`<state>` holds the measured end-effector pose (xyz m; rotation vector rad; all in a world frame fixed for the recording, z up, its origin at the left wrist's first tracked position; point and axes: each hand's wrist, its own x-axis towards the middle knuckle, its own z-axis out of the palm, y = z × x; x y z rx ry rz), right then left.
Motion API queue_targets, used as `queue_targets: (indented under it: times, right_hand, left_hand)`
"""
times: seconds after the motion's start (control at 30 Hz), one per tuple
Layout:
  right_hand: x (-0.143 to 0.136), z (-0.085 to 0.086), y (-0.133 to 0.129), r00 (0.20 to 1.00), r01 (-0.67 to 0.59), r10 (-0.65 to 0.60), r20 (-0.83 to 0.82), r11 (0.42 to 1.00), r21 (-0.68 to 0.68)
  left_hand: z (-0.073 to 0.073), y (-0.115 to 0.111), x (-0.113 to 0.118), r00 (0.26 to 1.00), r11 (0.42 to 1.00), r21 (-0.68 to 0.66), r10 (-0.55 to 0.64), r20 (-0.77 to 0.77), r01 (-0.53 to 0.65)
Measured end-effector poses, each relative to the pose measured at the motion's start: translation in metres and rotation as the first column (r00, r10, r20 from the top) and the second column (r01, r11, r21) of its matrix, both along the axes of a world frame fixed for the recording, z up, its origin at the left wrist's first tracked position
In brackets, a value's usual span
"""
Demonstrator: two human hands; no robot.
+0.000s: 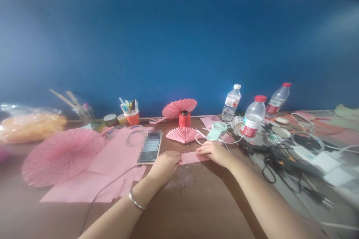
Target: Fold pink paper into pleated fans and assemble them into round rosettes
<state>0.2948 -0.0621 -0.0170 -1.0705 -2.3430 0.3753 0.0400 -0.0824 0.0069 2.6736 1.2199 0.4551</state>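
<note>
A narrow strip of pink paper [193, 158] lies flat on the brown table between my hands. At its left end, my left hand [169, 161] has its fingers pressed together on the paper, a silver bangle on the wrist. My right hand [214, 152] holds the other end, fingers bent over the paper's top edge. Just beyond the strip stands a small pleated pink fan [183, 134]. Behind that, a larger pink paper fan [179, 108] rests by a red jar [184, 120]. A phone [150, 147] lies close to my left hand.
Pink sheets [112, 157] and a round pink paper fan [63, 157] cover the left. An orange cup of pens [131, 114] stands behind. To the right are a mint handheld fan [217, 130], bottles [253, 119], cables and a black power strip [288, 160].
</note>
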Motion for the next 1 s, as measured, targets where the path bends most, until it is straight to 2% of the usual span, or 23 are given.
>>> queue_targets:
  times: [0.27,0.47,0.6,0.7,0.8,1.0]
  right_hand:
    - [0.012,0.003,0.0,0.997,0.05,-0.056,-0.048,0.993,-0.109]
    - [0.016,0.015,-0.002,0.997,0.08,-0.079,0.016,0.973,-0.218]
    - [0.02,0.025,-0.009,0.985,0.17,-0.168,0.03,0.955,-0.243]
    - [0.021,0.03,-0.013,0.966,0.256,-0.238,0.097,0.924,-0.283]
    - [0.025,0.031,-0.013,0.948,0.299,-0.246,0.204,0.906,-0.3]
    - [0.041,0.032,-0.014,0.867,0.429,-0.33,0.373,0.875,-0.226]
  left_hand:
    - [-0.003,0.002,-0.003,0.999,1.0,-0.024,-0.018,0.035,0.019]
    - [-0.002,0.005,-0.004,1.0,0.999,-0.05,0.012,-0.01,-0.012]
    - [-0.003,0.007,-0.006,0.999,0.998,-0.048,0.045,-0.013,-0.046]
    - [-0.003,0.008,-0.007,0.999,0.998,-0.039,0.046,-0.015,-0.046]
    - [-0.002,0.007,-0.008,0.999,0.999,-0.033,0.029,-0.025,-0.03]
    - [-0.004,0.008,-0.008,0.999,1.0,-0.013,0.023,-0.027,-0.023]
